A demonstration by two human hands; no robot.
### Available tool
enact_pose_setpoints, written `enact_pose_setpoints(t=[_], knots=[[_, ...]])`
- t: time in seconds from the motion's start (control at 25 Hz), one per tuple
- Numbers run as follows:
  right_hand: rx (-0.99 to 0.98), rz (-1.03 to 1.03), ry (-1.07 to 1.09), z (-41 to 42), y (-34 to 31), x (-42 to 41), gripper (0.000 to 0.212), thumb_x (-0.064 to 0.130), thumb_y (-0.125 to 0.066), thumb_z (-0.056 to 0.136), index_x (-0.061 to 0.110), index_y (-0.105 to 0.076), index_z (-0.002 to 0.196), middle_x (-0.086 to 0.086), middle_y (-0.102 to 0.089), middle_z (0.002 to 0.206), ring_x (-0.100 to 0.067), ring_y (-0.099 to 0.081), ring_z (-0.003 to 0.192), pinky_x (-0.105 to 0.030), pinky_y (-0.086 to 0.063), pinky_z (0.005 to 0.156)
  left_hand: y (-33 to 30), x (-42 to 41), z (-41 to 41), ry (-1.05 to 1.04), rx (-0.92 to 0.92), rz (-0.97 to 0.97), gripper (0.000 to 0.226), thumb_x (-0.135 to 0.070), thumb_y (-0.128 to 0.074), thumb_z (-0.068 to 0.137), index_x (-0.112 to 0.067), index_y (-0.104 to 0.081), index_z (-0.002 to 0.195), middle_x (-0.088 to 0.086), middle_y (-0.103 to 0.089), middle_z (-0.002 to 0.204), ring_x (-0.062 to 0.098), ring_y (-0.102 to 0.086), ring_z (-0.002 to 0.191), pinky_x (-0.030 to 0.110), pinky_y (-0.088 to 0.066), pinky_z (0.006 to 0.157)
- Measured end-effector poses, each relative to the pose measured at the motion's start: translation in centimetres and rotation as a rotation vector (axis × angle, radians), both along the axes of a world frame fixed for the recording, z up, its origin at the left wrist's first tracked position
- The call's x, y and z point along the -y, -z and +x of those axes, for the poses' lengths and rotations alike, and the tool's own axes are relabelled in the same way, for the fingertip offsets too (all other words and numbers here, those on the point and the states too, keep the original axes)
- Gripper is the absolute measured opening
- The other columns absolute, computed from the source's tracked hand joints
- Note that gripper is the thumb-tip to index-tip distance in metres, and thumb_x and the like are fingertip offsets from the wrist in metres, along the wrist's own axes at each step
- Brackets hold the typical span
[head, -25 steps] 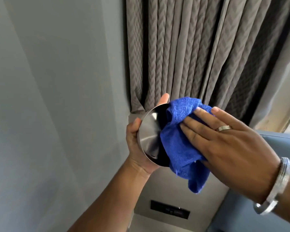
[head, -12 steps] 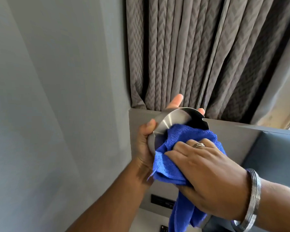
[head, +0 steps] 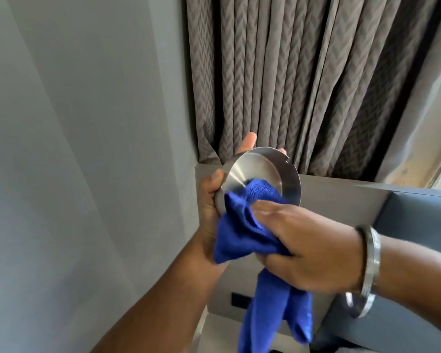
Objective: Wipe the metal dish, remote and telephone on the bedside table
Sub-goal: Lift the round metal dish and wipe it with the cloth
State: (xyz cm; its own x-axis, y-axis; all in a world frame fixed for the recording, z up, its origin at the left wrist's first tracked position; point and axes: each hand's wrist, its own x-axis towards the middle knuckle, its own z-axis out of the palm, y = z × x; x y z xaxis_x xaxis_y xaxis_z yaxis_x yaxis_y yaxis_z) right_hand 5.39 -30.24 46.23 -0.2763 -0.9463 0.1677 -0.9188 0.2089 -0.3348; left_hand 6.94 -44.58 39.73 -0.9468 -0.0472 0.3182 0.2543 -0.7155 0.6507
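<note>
A round brushed-metal dish is held up in the air, its hollow side facing me, with a small notch in the rim at upper right. My left hand grips its left edge, thumb on the front rim and fingertips showing behind the top. My right hand is closed on a blue cloth and presses it into the dish's lower part; the cloth's loose end hangs down. The remote and telephone are not visible.
Grey patterned curtains hang behind the dish. A grey wall fills the left. A grey panel with a black switch plate sits below, and a blue-grey padded headboard lies at right.
The dish has turned from edge-on to hollow side facing me. My right hand has slid with the cloth from the dish's right side down to its lower part.
</note>
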Motion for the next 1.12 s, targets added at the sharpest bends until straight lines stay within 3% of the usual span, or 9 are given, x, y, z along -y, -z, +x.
enact_pose_setpoints(t=[0.16,0.28,0.4,0.6,0.72,0.88,0.96,1.04,1.12], knots=[[-0.548,0.265,0.148,0.6,0.1,-2.1,0.045,0.04,-0.04,0.07,0.027,-0.06,0.109,0.008,-0.066,0.103,-0.019,-0.062,0.096,-0.036,-0.045,0.091,-0.7,0.3,-1.1,0.128,-0.113,-0.057,0.09,-0.043,-0.066,0.076,-0.019,-0.031,0.156,0.029,-0.032,0.151,0.04,-0.037,0.131,0.053,-0.024,0.113],[-0.649,0.177,0.319,0.9,0.9,-2.7,0.071,0.034,-0.039,0.072,0.005,-0.05,0.135,-0.013,-0.056,0.137,-0.027,-0.054,0.125,-0.044,-0.03,0.107,-0.2,1.8,-1.7,0.193,-0.153,0.003,0.092,-0.043,-0.072,0.073,-0.02,-0.035,0.154,0.024,-0.033,0.147,0.037,-0.037,0.129,0.047,-0.032,0.108],[-0.706,0.102,0.393,1.7,1.0,-2.8,0.071,0.034,-0.038,0.076,-0.001,-0.044,0.138,-0.02,-0.05,0.14,-0.033,-0.048,0.13,-0.046,-0.024,0.111,1.3,2.2,-1.5,0.234,-0.151,0.066,0.092,-0.046,-0.068,0.076,-0.018,-0.03,0.156,0.014,-0.044,0.131,0.029,-0.047,0.117,0.044,-0.037,0.105],[-0.676,0.141,0.403,1.6,0.4,-2.0,0.072,0.032,-0.044,0.076,-0.003,-0.041,0.139,-0.022,-0.044,0.144,-0.034,-0.041,0.135,-0.046,-0.022,0.114,2.4,2.1,-1.2,0.3,-0.207,0.21,0.081,-0.037,-0.064,0.084,-0.01,-0.032,0.154,0.022,-0.053,0.134,0.037,-0.058,0.118,0.048,-0.046,0.105],[-0.611,0.27,0.319,1.1,3.1,-0.5,0.071,0.035,-0.04,0.07,-0.004,-0.055,0.128,-0.022,-0.058,0.132,-0.032,-0.053,0.126,-0.044,-0.025,0.11,2.4,1.3,-1.6,0.216,-0.066,0.15,0.085,-0.04,-0.059,0.084,-0.014,-0.025,0.157,0.025,-0.055,0.139,0.037,-0.053,0.127,0.045,-0.036,0.114],[-0.133,0.089,0.205,1.5,3.3,0.3,0.054,0.032,-0.029,0.065,0.019,-0.065,0.103,0.003,-0.069,0.106,-0.017,-0.059,0.106,-0.03,-0.039,0.102,2.9,1.3,-2.1,0.072,0.084,0.149,0.081,-0.049,-0.064,0.076,-0.021,-0.044,0.15,0.026,-0.039,0.155,0.035,-0.044,0.13,0.05,-0.025,0.119],[0.144,-0.13,0.216,1.6,3.0,0.3,0.058,0.028,-0.03,0.069,0.025,-0.06,0.119,0.016,-0.062,0.119,-0.002,-0.049,0.118,-0.02,-0.032,0.105,3.0,1.4,-2.3,0.128,0.12,0.222,0.072,-0.046,-0.073,0.072,-0.02,-0.059,0.138,0.02,-0.057,0.133,0.026,-0.059,0.105,0.036,-0.046,0.104],[0.111,-0.217,0.268,0.7,3.1,0.2,0.063,0.027,-0.032,0.076,0.024,-0.043,0.138,0.026,-0.038,0.135,0.011,-0.025,0.131,-0.001,-0.01,0.105,3.2,1.0,-2.0,0.182,0.215,0.218,0.051,-0.039,-0.076,0.075,-0.009,-0.07,0.115,0.016,-0.064,0.099,0.02,-0.063,0.082,0.02,-0.049,0.092],[0.138,-0.19,0.368,-0.4,3.1,0.8,0.062,0.024,-0.035,0.084,0.018,-0.032,0.145,0.018,-0.032,0.142,0.005,-0.016,0.137,-0.004,-0.006,0.105,4.3,0.6,-1.8,-0.017,0.271,0.138,0.053,-0.046,-0.058,0.085,-0.007,-0.071,0.118,0.016,-0.07,0.112,0.025,-0.069,0.101,0.03,-0.048,0.105]])
